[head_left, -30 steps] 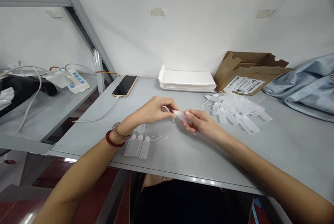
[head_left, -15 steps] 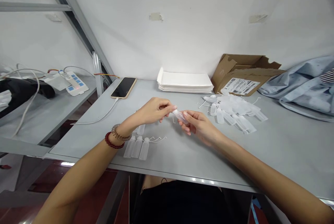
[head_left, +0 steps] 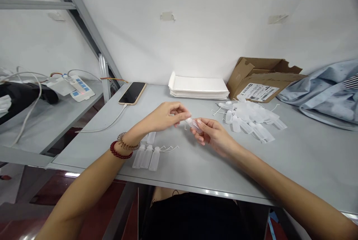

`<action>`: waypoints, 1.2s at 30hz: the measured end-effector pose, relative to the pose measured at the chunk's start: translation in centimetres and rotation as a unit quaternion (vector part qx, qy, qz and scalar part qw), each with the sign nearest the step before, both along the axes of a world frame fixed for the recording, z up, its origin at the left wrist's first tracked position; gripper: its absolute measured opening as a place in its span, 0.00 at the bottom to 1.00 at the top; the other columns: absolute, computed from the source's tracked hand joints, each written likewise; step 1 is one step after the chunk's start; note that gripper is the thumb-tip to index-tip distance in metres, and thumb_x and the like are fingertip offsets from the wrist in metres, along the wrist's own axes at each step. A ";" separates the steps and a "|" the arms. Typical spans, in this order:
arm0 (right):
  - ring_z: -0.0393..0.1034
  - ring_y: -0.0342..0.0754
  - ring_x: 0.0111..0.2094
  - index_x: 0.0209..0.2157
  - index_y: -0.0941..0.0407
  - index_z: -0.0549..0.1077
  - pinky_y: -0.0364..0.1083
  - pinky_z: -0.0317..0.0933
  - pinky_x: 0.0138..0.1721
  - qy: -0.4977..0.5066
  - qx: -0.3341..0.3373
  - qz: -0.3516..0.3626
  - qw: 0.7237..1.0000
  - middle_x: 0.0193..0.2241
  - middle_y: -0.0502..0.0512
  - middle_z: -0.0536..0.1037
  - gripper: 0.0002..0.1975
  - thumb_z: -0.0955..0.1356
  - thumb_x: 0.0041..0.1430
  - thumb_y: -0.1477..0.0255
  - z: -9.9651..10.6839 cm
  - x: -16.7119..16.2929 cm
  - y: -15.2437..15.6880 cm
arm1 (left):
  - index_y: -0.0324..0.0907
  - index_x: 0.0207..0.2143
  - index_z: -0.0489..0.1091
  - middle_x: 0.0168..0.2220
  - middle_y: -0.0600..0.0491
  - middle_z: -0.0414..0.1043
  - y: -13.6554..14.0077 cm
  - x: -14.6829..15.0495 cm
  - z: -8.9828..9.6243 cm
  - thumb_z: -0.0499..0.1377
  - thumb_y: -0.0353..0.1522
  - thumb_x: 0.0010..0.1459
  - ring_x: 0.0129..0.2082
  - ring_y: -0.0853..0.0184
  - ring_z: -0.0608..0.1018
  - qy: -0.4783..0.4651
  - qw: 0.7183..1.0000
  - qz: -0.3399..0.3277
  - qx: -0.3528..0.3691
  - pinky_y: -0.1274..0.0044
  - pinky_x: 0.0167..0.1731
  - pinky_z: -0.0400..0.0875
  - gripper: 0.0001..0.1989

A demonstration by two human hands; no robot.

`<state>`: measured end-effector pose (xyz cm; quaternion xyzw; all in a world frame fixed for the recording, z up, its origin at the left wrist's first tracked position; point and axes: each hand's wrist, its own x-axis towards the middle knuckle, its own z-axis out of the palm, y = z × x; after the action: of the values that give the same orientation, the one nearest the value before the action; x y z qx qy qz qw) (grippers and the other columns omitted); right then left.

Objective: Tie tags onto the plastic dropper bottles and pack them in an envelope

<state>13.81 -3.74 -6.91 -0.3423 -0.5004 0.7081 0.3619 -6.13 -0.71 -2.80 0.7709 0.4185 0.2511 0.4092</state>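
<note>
A small translucent plastic bottle (head_left: 194,124) is held above the grey table, tilted, its capped end towards the left. My right hand (head_left: 210,132) grips its body between thumb and fingers. At the capped end, my left hand (head_left: 173,116) pinches the cap with thumb and fingertips. A thin white strap hangs below the bottle's neck. Several similar bottles (head_left: 146,157) lie in a row near my left wrist, their straps pointing right; another is partly covered by that wrist. To the right of my right hand, more bottles lie in a loose pile (head_left: 251,118).
A stack of white paper or card (head_left: 199,87) lies against the wall. Right of it stands an open cardboard box (head_left: 260,79), then light blue fabric (head_left: 321,90). A phone (head_left: 132,93) with a charging cable lies at the back left. A lower shelf holds cables and a power strip (head_left: 82,89).
My left fingers have shifted very slightly at the cap, with the left wrist a touch higher and further left. The right hand keeps its grip on the bottle.
</note>
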 end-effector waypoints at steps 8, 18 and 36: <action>0.58 0.38 0.19 0.36 0.58 0.69 0.42 0.54 0.22 -0.117 0.101 -0.086 0.984 0.23 0.48 0.68 0.16 0.65 0.57 0.59 -0.3 -0.4 -0.4 | 0.37 0.27 0.70 0.20 0.55 0.70 0.1 0.2 -0.5 0.56 0.42 0.58 0.20 0.74 0.71 0.035 0.998 -0.042 -0.023 0.82 0.22 0.63 0.16; 0.56 0.37 0.18 0.32 0.58 0.68 0.41 0.53 0.20 -0.108 0.101 -0.059 0.987 0.23 0.48 0.67 0.15 0.63 0.59 0.59 0.0 -0.2 -0.1 | 0.39 0.42 0.70 0.36 0.51 0.75 0.1 0.2 -0.5 0.61 0.38 0.54 0.34 0.68 0.76 -0.018 1.000 -0.022 0.011 0.78 0.33 0.71 0.16; 0.58 0.39 0.19 0.43 0.58 0.69 0.42 0.56 0.22 -0.232 0.250 -0.111 0.934 0.25 0.49 0.68 0.14 0.60 0.63 0.65 -0.8 -0.3 -0.7 | 0.36 0.26 0.71 0.25 0.53 0.72 0.0 0.3 -0.1 0.54 0.44 0.59 0.21 0.73 0.73 0.013 0.995 -0.037 -0.093 0.81 0.24 0.68 0.20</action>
<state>13.49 -4.42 -7.70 -0.4487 -0.6901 0.4166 0.3859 -5.86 -0.68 -2.88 0.7478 0.4169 0.1859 0.4821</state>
